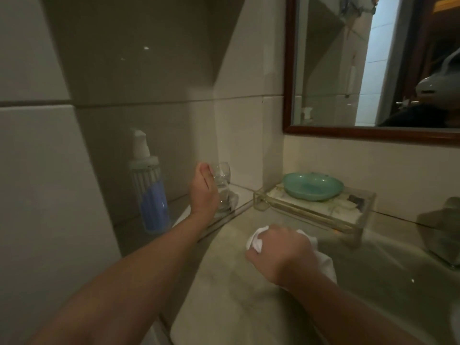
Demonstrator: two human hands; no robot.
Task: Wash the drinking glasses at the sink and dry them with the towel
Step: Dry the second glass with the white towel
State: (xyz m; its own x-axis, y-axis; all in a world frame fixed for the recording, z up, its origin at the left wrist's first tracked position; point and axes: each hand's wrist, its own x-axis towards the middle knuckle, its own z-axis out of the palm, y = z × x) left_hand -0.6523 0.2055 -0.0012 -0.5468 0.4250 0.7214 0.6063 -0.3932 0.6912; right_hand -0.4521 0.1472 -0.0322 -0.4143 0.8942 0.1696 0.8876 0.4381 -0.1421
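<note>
Head view.
A: Where was the glass?
B: Far left, in the tiled corner. The left hand [202,192] was curled round the drinking glass [222,173], holding it just above the corner ledge [242,195]. The glass looked upright, long axis vertical. A clear shape sat below it by the wrist; it could have been a second glass or a reflection, I could not tell.
A: And the right hand?
B: Nearer. The right hand [281,250] hung over the counter [224,290], fist closed on a bunched white towel [327,266], with cloth poking out on both sides of the fist.
A: What did the next move turn on?
B: The glass lay far and left of the towel, well apart. The sink [398,277] lay to the right of the towel hand, so the towel sat between the glass and the basin. My judgement was that the left arm had to bring the glass near and right to meet the cloth, or farther right for washing.
A: Wet or dry?
B: Could not tell. No running water showed at the tap [448,232], which was cut by the right edge.
A: Hazards?
B: A pump bottle [149,195] of blue liquid stood just left of the left wrist. A teal soap dish [313,186] on a clear tray [363,210] stood right of the glass. Either could be clipped on a careless swing.
</note>
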